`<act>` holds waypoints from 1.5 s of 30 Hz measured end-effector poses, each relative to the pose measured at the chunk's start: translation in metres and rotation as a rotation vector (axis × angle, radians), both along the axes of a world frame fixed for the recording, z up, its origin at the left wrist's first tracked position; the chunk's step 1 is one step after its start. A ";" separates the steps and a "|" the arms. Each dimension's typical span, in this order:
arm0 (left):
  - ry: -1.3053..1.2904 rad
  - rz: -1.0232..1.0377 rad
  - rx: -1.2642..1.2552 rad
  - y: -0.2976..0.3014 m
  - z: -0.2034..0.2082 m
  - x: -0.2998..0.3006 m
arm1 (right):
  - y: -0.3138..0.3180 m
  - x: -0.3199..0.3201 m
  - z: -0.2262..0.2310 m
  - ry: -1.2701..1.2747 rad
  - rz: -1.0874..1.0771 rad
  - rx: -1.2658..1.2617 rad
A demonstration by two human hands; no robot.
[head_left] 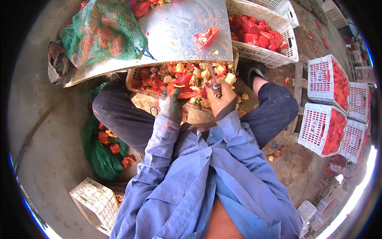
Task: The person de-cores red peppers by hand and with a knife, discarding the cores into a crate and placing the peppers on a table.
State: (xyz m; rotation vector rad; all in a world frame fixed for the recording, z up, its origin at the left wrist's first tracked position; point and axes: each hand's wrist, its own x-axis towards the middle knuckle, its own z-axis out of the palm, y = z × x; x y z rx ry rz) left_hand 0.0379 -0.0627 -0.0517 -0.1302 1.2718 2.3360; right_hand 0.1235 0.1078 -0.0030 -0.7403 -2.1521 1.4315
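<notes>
My left hand (171,105), in a white glove with green fingers, is closed on a red bell pepper (181,84) that looks cut open. Close beside it, my right hand (222,99) in a tan glove grips what looks like a small knife (211,72), its thin blade pointing away from me. Both hands are over the near side of a crate (130,83) of pepper cores, seeds and red scraps between my knees. Beyond that crate, one red pepper piece (206,36) lies on a wet, seed-strewn metal tabletop (175,40).
A green mesh sack (104,34) of peppers rests on the tabletop's left. A white crate (292,51) of red peppers stands at its right. Farther right are several stacked pepper crates (318,81). Another green net (97,153) and a white crate (93,201) lie at left.
</notes>
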 end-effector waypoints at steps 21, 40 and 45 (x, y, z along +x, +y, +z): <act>-0.031 0.178 -0.082 -0.021 0.023 -0.049 | 0.008 -0.140 0.059 0.227 0.199 -1.229; 1.324 -0.258 -1.134 0.135 0.076 -0.129 | 0.191 -0.090 0.146 0.214 -0.431 0.217; 1.336 -0.426 -1.371 0.155 0.047 -0.140 | 0.173 -0.060 0.071 0.159 -0.265 -0.023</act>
